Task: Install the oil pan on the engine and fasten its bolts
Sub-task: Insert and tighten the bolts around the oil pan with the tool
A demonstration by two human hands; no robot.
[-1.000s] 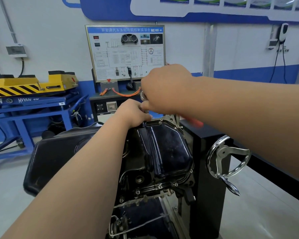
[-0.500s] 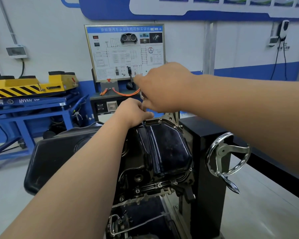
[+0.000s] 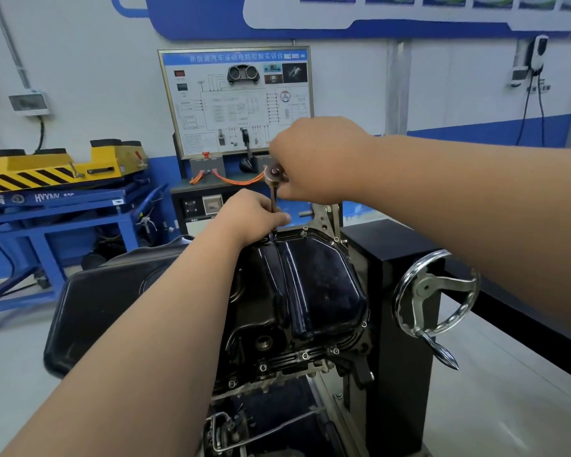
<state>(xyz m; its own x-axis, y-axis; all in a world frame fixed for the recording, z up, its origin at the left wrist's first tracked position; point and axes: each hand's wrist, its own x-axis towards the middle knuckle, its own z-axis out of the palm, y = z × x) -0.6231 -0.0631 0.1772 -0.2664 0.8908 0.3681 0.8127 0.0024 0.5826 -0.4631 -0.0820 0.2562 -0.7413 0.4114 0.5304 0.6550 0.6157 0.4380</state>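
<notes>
Right hand (image 3: 317, 159) is fisted round the ratchet (image 3: 273, 174) handle, with only the round head showing past the knuckles. Left hand (image 3: 251, 214) sits just below, fingers curled round the extension bar (image 3: 273, 201) to steady it. The bar's long axis runs near-vertical from the ratchet head down to the far rim of the oil pan (image 3: 310, 285). The socket end is hidden by the left fingers, so bolt contact can't be told. The pan is black and seated on the engine (image 3: 271, 384), with bolts (image 3: 304, 355) showing along its near flange. The left hand is nearer the pan. Likely the next swing pivots on that vertical bar, the handle sweeping level above the far rim. Right of the pan is a chrome handwheel (image 3: 435, 295). Writing: the training board (image 3: 234, 100) behind the pan has a Chinese header, too small to read for sure. The blue lift table (image 3: 56, 199) left of the pan reads "HVY…", rest unclear.
</notes>
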